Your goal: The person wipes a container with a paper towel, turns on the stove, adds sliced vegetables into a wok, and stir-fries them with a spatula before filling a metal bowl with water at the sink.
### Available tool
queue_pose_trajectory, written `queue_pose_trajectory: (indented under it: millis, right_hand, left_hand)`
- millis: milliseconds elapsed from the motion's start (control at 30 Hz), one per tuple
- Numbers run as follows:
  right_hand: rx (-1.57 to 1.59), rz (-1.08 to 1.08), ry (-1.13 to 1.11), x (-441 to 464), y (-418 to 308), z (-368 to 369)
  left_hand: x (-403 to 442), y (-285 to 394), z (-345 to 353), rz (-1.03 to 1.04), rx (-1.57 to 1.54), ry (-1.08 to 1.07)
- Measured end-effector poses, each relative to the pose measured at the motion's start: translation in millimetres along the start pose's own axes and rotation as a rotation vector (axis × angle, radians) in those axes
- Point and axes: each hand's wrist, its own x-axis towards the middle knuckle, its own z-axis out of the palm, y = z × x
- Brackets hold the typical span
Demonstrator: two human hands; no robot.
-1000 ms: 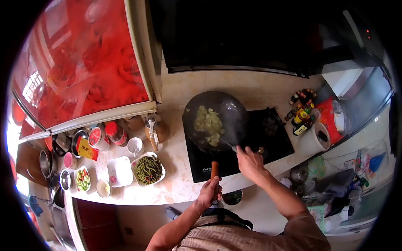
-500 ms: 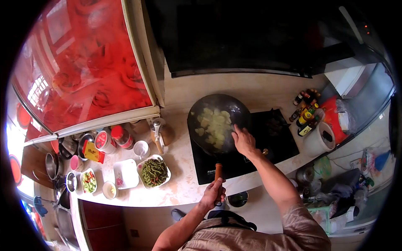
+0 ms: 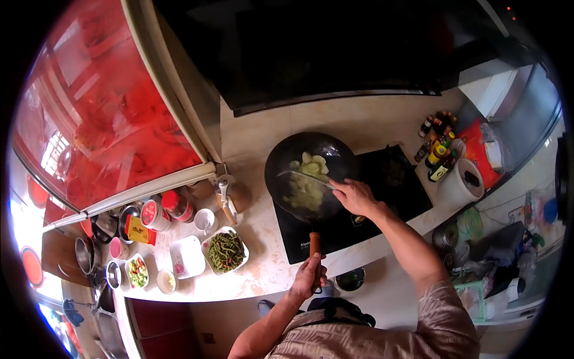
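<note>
A dark wok [image 3: 341, 157] sits on the left part of the black cooktop [image 3: 412, 191], with pale green slices [image 3: 306, 190] inside. My left hand [image 3: 310, 274] is wrapped round the brown wooden wok handle [image 3: 314, 242] at the counter's front edge. Over the wok's right side, my right hand [image 3: 353, 196] grips a metal spatula [image 3: 314, 179], whose blade end reaches left across the slices. To the left, green beans [image 3: 226, 251] fill a white dish beside an empty white plate [image 3: 186, 257].
Small bowls, a dish of chopped vegetables [image 3: 137, 272], a red-lidded jar [image 3: 177, 206] and a glass jug [image 3: 240, 197] stand left. Sauce bottles [image 3: 439, 149] and a white bin [image 3: 461, 182] are at the right. A dark range hood [image 3: 335, 54] hangs above.
My right hand has swept the spatula leftward over the wok, and the slices have shifted within it. My left hand keeps hold of the handle. The camera view has tilted slightly.
</note>
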Motion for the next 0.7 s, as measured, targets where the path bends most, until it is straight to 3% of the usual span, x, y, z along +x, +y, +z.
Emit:
queue_pose_trajectory:
  millis: [133,233,500,700]
  right_hand:
    - [-0.09,-0.041,-0.25,-29,-6,-53]
    - [-0.329,-0.034,-0.362,-48,-8,-91]
    - [-0.333,0.192,-0.439,-81,-79,-166]
    - [-0.28,0.241,-0.311,-65,-65,-64]
  left_hand:
    - [2,-1,0,-0.007,-0.031,0.007]
    - [6,-4,-1,-0.011,0.005,-0.014]
    - [4,-3,-2,-0.024,0.04,-0.011]
    - [6,-6,-4,-0.018,0.005,-0.021]
